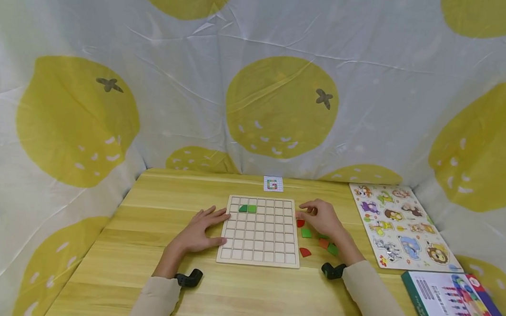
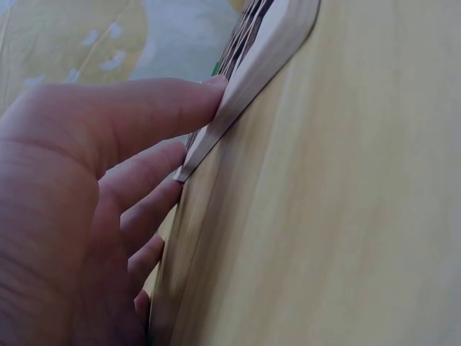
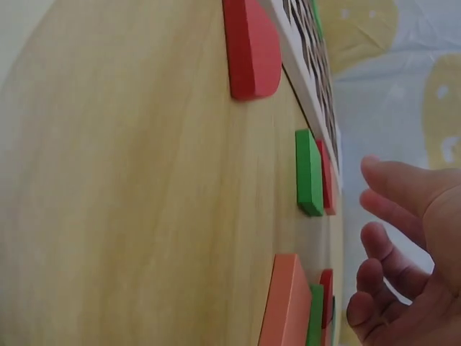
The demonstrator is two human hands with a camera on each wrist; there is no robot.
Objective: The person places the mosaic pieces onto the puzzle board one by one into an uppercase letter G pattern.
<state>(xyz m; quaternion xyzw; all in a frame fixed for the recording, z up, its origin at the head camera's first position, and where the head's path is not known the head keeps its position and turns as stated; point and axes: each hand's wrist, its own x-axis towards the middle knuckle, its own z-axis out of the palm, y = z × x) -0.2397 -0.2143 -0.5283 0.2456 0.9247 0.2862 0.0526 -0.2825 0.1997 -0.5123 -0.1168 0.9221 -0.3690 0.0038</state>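
A pale wooden grid board point(image 1: 258, 260) lies on the table, with a dark green rounded piece point(image 1: 243, 208) and a light green square point(image 1: 252, 208) in its second row. My left hand point(image 1: 202, 229) rests at the board's left edge, fingers spread, thumb point(image 2: 162, 108) pressing the rim. By the upper right edge hovers my right hand point(image 1: 322, 216), fingers loosely bent; nothing shows between thumb and fingers in the right wrist view. Close below it lie a red quarter-round point(image 1: 300, 223), a green square point(image 1: 306, 233), an orange-red square point(image 1: 323, 243), a green piece point(image 1: 333, 249) and another red quarter-round point(image 1: 305, 252).
Behind the board lies a small pattern card point(image 1: 273, 184). On the right are an animal puzzle board point(image 1: 397, 223) and a printed box point(image 1: 456, 302). A lemon-print curtain point(image 1: 281, 107) encloses the wooden table point(image 1: 147, 209).
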